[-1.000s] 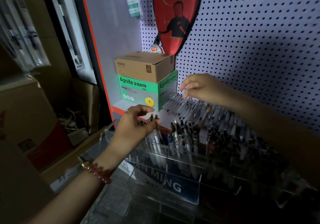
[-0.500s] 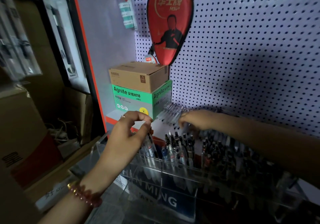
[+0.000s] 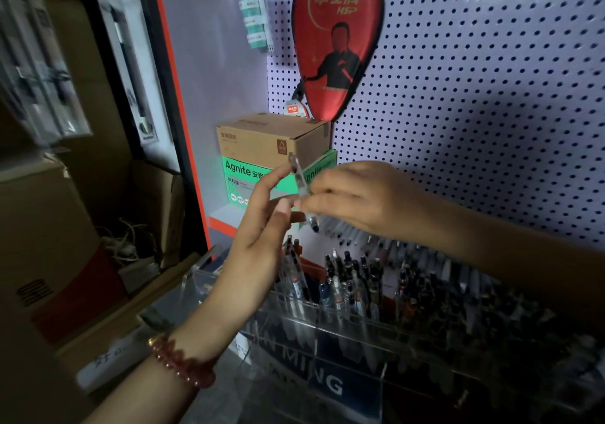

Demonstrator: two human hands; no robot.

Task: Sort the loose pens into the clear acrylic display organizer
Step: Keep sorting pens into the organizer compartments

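Observation:
My right hand point(image 3: 363, 197) pinches a clear pen point(image 3: 299, 178) with a dark tip, held nearly upright above the shelf. My left hand point(image 3: 262, 227) is raised beside it with fingers spread; its index fingertip and thumb sit right at the pen, and I cannot tell whether they touch it. Below stands the clear acrylic organizer point(image 3: 327, 320) with several pens upright in its compartments. Loose pens point(image 3: 357, 235) lie in a row on the shelf behind it, partly hidden by my right forearm.
A brown carton point(image 3: 262, 138) sits on a green Agnite box point(image 3: 244, 174) at the shelf's left end. A red racket cover point(image 3: 337, 40) hangs on the white pegboard point(image 3: 491, 96). Cardboard boxes point(image 3: 39, 227) are stacked at the left.
My right hand picked a clear pen from the loose row and brought it up and to the left. My left hand rose from the organizer's left compartment toward the pen.

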